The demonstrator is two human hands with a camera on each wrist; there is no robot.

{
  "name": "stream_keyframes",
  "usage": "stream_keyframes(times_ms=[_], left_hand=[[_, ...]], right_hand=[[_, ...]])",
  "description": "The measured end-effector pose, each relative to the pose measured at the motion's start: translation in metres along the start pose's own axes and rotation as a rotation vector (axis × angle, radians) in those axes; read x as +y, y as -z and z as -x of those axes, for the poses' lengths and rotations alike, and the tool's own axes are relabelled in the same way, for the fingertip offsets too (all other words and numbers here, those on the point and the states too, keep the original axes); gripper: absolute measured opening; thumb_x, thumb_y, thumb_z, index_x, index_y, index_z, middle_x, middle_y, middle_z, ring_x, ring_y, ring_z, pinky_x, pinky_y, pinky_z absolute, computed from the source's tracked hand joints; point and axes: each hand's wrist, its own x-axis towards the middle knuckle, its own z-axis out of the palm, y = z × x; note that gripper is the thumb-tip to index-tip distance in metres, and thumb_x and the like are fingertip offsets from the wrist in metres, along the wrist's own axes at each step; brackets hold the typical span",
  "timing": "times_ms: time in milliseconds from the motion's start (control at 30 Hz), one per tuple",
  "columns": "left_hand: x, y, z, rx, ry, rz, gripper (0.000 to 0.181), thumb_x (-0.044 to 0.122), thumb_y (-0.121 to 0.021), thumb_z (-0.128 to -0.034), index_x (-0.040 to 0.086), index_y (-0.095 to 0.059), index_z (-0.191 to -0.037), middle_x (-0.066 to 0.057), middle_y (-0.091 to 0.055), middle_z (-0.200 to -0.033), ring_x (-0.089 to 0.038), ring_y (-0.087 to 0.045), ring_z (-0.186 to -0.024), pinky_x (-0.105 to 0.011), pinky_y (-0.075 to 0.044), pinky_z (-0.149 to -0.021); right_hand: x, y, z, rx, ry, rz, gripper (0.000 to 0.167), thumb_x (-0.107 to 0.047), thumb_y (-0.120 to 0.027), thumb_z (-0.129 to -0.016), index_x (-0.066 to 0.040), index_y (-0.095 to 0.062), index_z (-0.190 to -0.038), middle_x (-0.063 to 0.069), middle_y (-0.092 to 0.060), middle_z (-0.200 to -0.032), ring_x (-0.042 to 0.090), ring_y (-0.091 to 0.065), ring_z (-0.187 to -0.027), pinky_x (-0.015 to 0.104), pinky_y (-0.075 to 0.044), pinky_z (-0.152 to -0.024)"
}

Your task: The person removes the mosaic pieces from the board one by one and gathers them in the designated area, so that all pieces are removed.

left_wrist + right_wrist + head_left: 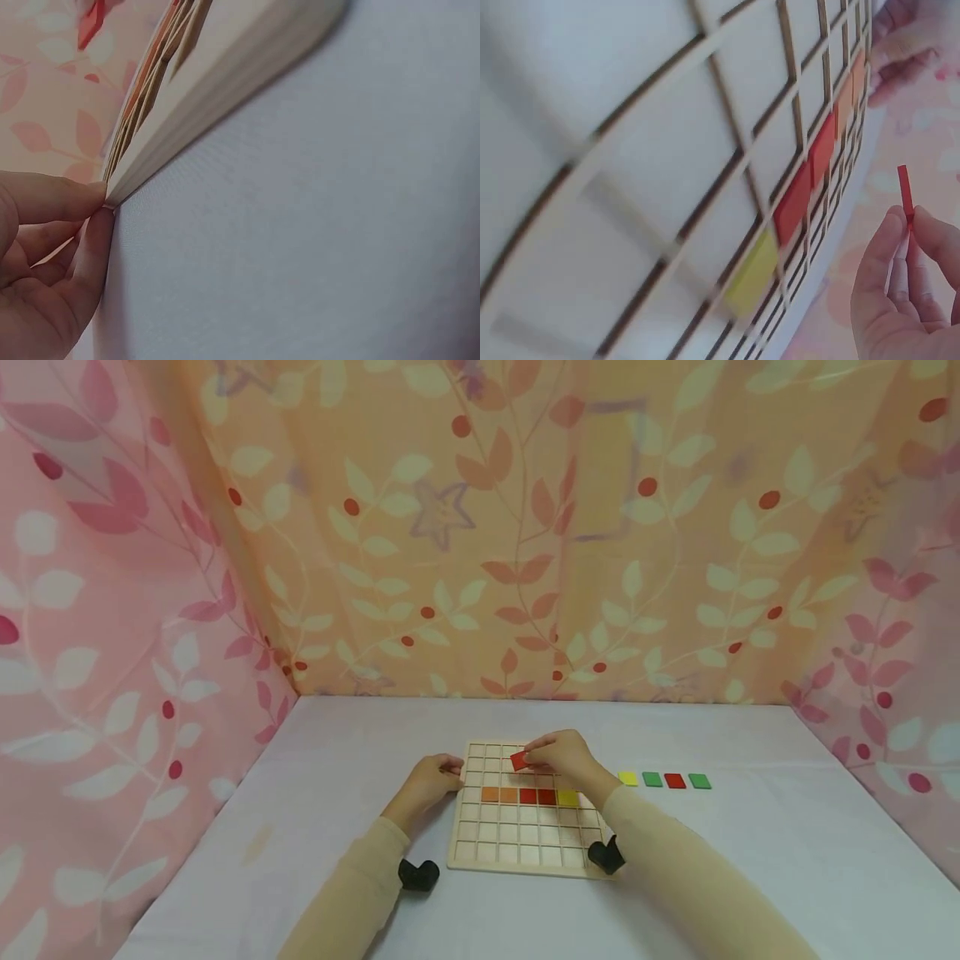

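I see one red square tile (518, 761) up in the air over the far part of the wooden grid board (487, 858). The right hand (566, 756) has it. Its grip is pinched tight, with just finger and thumb on the sides of the tile. The left hand (431, 781) has its finger and thumb on the board's left edge, with hardly any gap in that grip.

On the board I count five tiles in one row: two orange tiles (489, 795), then two red tiles (528, 797), then a yellow tile (567, 798). I think the work is about half done, as one tile is in the hand and four more lie on the desk (360, 727).

Those four sit in a line to the right of the board: a loose yellow tile (627, 779), a first green tile (652, 779), a loose red tile (674, 781) and a last green tile (700, 781).

From the head camera, the right hand and sleeve (675, 852) hide the board's far right part from me. Behind the desk hangs a leafy orange cloth (300, 560).
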Motion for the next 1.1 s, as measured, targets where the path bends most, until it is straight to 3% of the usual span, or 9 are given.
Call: stream_keyframes(times_ms=[200,533,733,933,1100], left_hand=[[-0.004,0.004,0.004,0.015,0.007,-0.003,0.036,-0.006,-0.069,-0.0821,-0.006,-0.065,-0.118,-0.013,-0.066,-0.100,-0.017,-0.060,-0.087,-0.024,-0.051,-0.076],[-0.006,0.006,0.005,0.015,0.008,0.002,0.035,-0.005,-0.070,-0.0827,-0.006,-0.065,-0.118,-0.014,-0.066,-0.100,-0.017,-0.060,-0.087,-0.025,-0.051,-0.075],[-0.006,0.005,0.003,0.020,-0.001,0.023,0.035,-0.007,-0.070,-0.0818,-0.006,-0.065,-0.116,-0.015,-0.066,-0.100,-0.016,-0.060,-0.086,-0.022,-0.051,-0.075],[-0.006,0.003,0.003,0.022,-0.007,0.037,0.035,-0.008,-0.070,-0.0810,-0.007,-0.065,-0.116,-0.016,-0.067,-0.099,-0.015,-0.060,-0.085,-0.023,-0.051,-0.075],[-0.004,0.003,0.003,0.017,-0.005,0.035,0.035,-0.008,-0.069,-0.0813,-0.008,-0.065,-0.116,-0.016,-0.066,-0.099,-0.016,-0.060,-0.085,-0.023,-0.051,-0.075]], right_hand=[[0.010,0.034,0.004,-0.006,0.000,0.001,0.028,-0.006,-0.070,-0.089,0.011,-0.069,-0.111,0.005,-0.076,-0.087,0.005,-0.069,-0.069,0.029,-0.060,-0.076],[0.018,0.086,0.011,0.031,-0.079,0.069,0.038,-0.015,-0.068,-0.093,0.008,-0.065,-0.122,0.011,-0.074,-0.104,0.008,-0.069,-0.079,0.025,-0.059,-0.077],[0.027,0.114,0.016,0.040,-0.085,0.041,0.044,-0.015,-0.069,-0.092,0.011,-0.061,-0.126,0.000,-0.075,-0.091,0.008,-0.070,-0.078,0.025,-0.059,-0.077],[0.032,0.148,0.024,0.069,-0.141,0.086,0.051,-0.023,-0.071,-0.093,0.007,-0.059,-0.131,-0.006,-0.073,-0.087,0.010,-0.071,-0.082,0.025,-0.059,-0.080],[0.037,0.176,0.033,0.056,-0.139,0.091,0.055,-0.024,-0.070,-0.093,0.009,-0.055,-0.135,-0.009,-0.072,-0.086,0.008,-0.071,-0.083,0.024,-0.058,-0.080]])
